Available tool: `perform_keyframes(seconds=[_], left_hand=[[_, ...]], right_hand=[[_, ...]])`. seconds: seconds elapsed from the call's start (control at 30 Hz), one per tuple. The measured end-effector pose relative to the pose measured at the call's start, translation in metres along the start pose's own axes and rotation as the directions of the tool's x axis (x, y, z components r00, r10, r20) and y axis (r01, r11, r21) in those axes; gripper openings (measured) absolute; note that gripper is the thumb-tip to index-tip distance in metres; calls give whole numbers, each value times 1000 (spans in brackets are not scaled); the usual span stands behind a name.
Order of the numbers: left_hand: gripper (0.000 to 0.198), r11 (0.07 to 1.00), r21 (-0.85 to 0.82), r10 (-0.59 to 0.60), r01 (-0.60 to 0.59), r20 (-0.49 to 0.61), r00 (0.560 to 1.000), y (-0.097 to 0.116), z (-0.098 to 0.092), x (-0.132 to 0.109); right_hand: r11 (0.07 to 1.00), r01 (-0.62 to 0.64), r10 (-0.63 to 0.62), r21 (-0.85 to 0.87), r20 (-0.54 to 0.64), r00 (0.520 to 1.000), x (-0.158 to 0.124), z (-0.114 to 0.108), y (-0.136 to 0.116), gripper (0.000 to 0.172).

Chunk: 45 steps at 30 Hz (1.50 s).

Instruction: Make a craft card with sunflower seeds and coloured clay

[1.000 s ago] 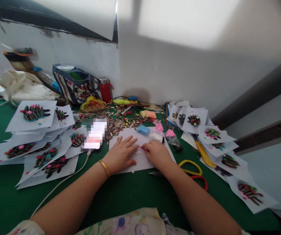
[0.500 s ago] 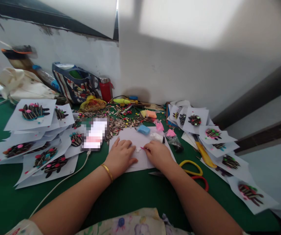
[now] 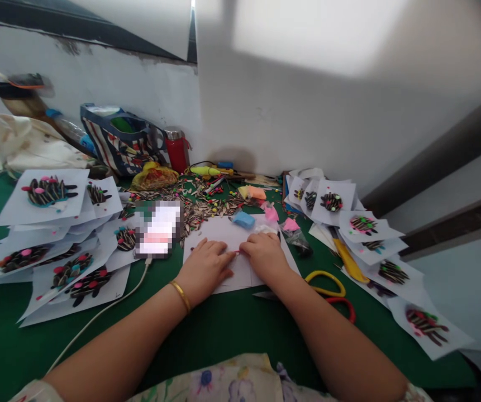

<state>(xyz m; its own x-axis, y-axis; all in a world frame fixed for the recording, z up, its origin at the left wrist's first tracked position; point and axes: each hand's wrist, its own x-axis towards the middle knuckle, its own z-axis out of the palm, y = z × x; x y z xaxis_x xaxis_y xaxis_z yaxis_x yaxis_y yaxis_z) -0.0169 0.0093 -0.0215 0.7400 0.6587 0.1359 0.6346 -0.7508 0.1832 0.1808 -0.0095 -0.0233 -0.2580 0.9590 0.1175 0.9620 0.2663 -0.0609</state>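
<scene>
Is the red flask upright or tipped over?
Upright: the red flask stands beside the patterned bag, its silver lid on top.

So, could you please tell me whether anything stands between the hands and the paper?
Nothing visible does: the left hand lies on the paper, and the right hand is on or just over it, a tiny pink bit by its fingertips. The blue packet sits beyond the hands, not between.
</scene>
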Motion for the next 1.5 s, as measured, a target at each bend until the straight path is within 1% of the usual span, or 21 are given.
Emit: perform_keyframes(seconds=[0.13,0.33,0.53,0.67,0.93,1.13,1.33,1.5], left_hand=[[41,1000,14,18,-18,10,1000,0,-1,1],[41,1000,22,5,-6,18,1000,1,-2,-1],[43,999,46,-8,6,36,999,2,-3,-1],[42,998,63,-18,14,51,999,3,-6,0],[42,999,47,-13,12,35,999,2,-6,0],[42,998,30,-49,48,36,998,2,-6,3],[40,998,32,-49,48,40,998,2,-6,3],[40,998,27,-54,53,31,998,2,-5,2]], right_hand=[[1000,0,-1,14,4,1000,0,-1,2,19],[998,-56,57,42,-19,998,0,1,-1,23],[998,-37,35,59,30,999,0,-2,0,18],[997,-18,16,76,32,999,0,0,2,19],[991,-98,100,87,-14,995,-1,3,1,20],[994,-66,69,84,-28,997,1,6,0,18],[997,-18,19,74,-17,1000,1,5,1,16],[998,-28,31,53,-46,998,2,4,-1,17]])
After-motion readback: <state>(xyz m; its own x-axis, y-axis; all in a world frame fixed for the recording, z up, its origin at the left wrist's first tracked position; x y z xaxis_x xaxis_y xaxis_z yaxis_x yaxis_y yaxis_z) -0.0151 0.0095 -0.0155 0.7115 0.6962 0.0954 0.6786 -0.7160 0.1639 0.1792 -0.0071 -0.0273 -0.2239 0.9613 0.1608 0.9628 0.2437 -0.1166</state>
